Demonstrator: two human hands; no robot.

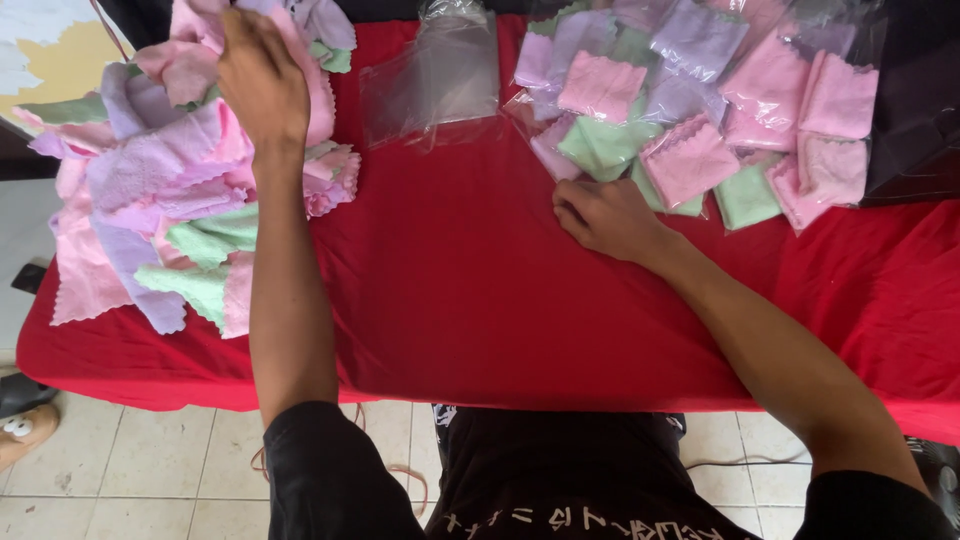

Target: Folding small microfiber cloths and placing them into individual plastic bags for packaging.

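A table draped in a bright red cloth [470,300] fills the view from above. On its left end lies a loose heap of small scallop-edged microfibre cloths in pink, lilac and mint green [160,190], some spilling over the table's edge. The person's left hand [260,80] reaches into the top of that heap, knuckles up and fingers curled down among the pink cloths; whether it has actually pinched one I cannot tell, since the fingertips are buried.

At the far middle of the table an empty clear plastic bag [440,80] lies flat and crumpled, with nothing inside it. To the right is a spread of clear plastic packets, each holding folded cloths of the same pink, lilac and green [700,110]; the packets overlap one another and reach the table's far right side. The right hand [605,215] rests on the red cloth just at the near edge of these packets, fingers bent loosely inward and touching the closest packet, not gripping anything that I can see.
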